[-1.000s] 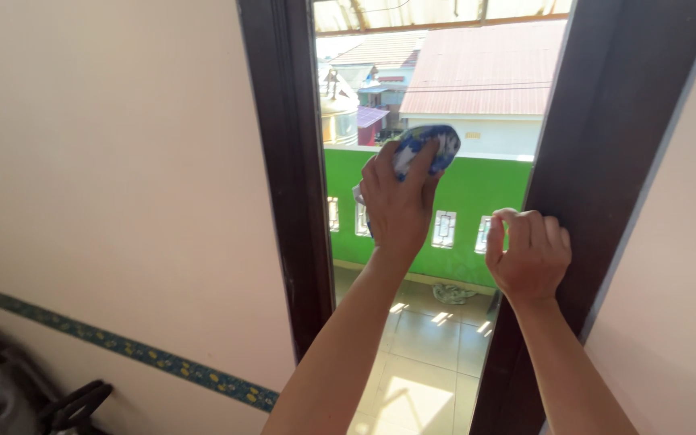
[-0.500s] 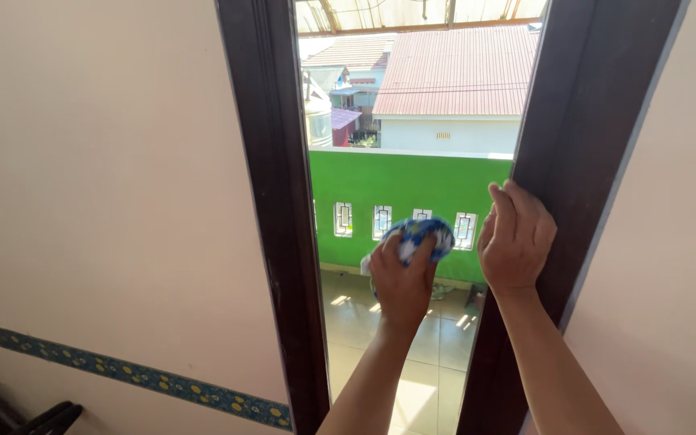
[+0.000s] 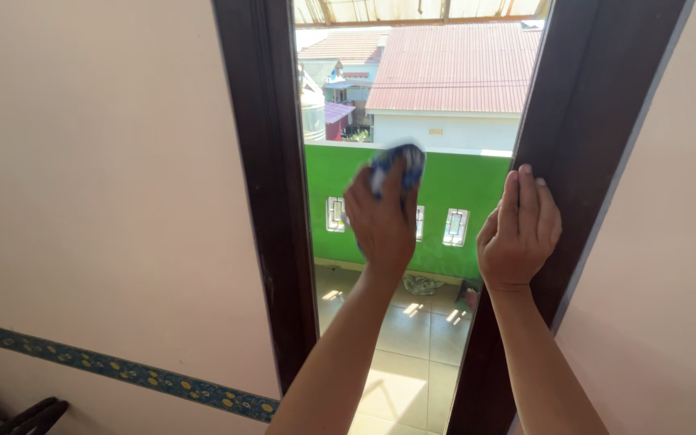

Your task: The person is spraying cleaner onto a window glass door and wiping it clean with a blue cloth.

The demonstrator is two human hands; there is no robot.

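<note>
My left hand [image 3: 382, 219] presses a blue and white patterned cloth [image 3: 396, 163] flat against the narrow window pane [image 3: 437, 105]; the cloth sticks out above my fingers and looks blurred. My right hand [image 3: 519, 232] rests on the dark brown window frame [image 3: 586, 153] at the pane's right side, fingers together and pointing up, holding nothing. A matching dark frame post [image 3: 263, 185] runs down the left side of the glass.
Cream walls [image 3: 98, 177] flank the window, with a blue and yellow patterned border strip [image 3: 122, 370] low on the left. A dark object [image 3: 18, 415] sits at the bottom left corner. Through the glass: a green wall, tiled floor and red roofs.
My left hand dropped down the pane with the cloth, then came back up and slightly left. My right hand slid a little up the frame and its fingers straightened.
</note>
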